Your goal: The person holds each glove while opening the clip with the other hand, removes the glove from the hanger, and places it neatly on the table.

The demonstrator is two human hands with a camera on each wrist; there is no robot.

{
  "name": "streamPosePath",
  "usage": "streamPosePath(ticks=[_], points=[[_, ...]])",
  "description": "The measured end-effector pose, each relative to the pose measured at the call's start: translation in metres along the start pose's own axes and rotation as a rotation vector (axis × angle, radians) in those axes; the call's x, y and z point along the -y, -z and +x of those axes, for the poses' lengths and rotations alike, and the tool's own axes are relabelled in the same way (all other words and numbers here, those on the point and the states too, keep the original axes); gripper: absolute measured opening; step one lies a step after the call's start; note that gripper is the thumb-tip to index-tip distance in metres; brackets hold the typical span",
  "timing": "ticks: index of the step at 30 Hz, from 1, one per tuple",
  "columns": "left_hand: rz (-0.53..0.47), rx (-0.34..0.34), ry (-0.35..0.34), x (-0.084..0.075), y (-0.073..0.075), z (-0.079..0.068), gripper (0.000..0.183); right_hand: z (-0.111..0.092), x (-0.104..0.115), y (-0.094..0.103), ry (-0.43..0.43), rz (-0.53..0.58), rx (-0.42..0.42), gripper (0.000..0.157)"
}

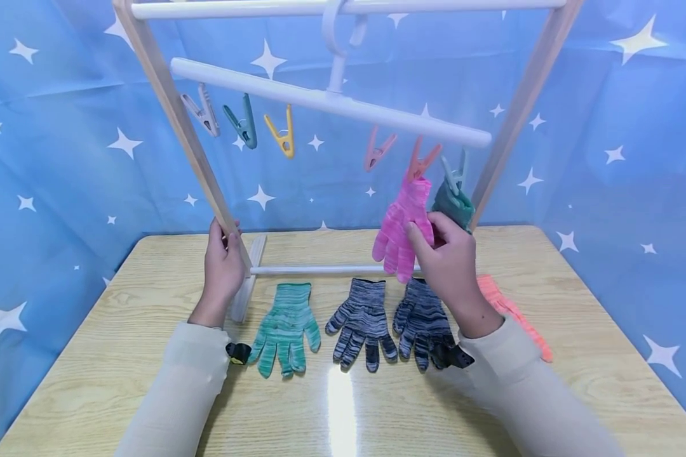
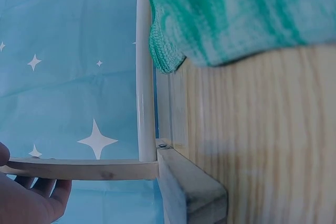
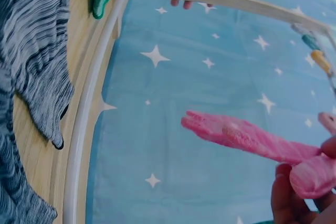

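Observation:
My left hand (image 1: 223, 266) grips the left wooden post (image 1: 185, 136) of a drying rack, low down, fingers round it in the left wrist view. My right hand (image 1: 451, 270) pinches a pink knit glove (image 1: 396, 222) between thumb and fingers. The glove hangs fingers down, its cuff at a coral clothespin (image 1: 420, 164) under a white hanger (image 1: 320, 98). Just behind that hand, a dark green glove (image 1: 453, 203) hangs from a pale teal clothespin (image 1: 456, 170). The hanger tilts down to the right from the rack's top bar (image 1: 234, 9).
On the wooden table (image 1: 120, 381) lie a light green glove (image 1: 286, 327), two grey-black gloves (image 1: 363, 320) and an orange glove (image 1: 514, 317). Grey, green and yellow clothespins (image 1: 282, 136) hang at the left, a pink one (image 1: 377, 151) right of centre. A white lower bar (image 1: 320, 270) spans the rack.

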State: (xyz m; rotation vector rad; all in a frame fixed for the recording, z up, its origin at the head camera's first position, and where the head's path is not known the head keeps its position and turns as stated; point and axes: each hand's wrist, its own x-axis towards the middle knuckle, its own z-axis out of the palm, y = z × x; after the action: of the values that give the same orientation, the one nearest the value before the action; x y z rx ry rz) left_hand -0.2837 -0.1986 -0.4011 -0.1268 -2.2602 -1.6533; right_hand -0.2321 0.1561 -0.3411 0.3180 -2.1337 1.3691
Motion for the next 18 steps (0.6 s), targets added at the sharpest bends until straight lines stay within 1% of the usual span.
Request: streamPosePath(ticks=[3, 7, 10, 18], points=[[0.007, 0.003, 0.004, 0.0004, -0.0002, -0.0003, 0.048, -0.0027, -0.0004, -0.0002, -0.007, 0.013, -0.023, 0.019], [0.019, 0.003, 0.008, 0.0012, -0.0002, -0.0006, 0.048, -0.0063, 0.0001, 0.0000, -0.038, 0.024, -0.040, 0.021], [0.023, 0.002, 0.007, 0.0020, -0.0002, -0.0004, 0.048, -0.0082, 0.0003, 0.0002, -0.055, 0.036, -0.044, 0.022], [0.031, -0.005, -0.005, 0.0035, 0.0000, 0.0007, 0.047, -0.0095, 0.0004, -0.0004, -0.062, 0.043, -0.051, 0.019]])
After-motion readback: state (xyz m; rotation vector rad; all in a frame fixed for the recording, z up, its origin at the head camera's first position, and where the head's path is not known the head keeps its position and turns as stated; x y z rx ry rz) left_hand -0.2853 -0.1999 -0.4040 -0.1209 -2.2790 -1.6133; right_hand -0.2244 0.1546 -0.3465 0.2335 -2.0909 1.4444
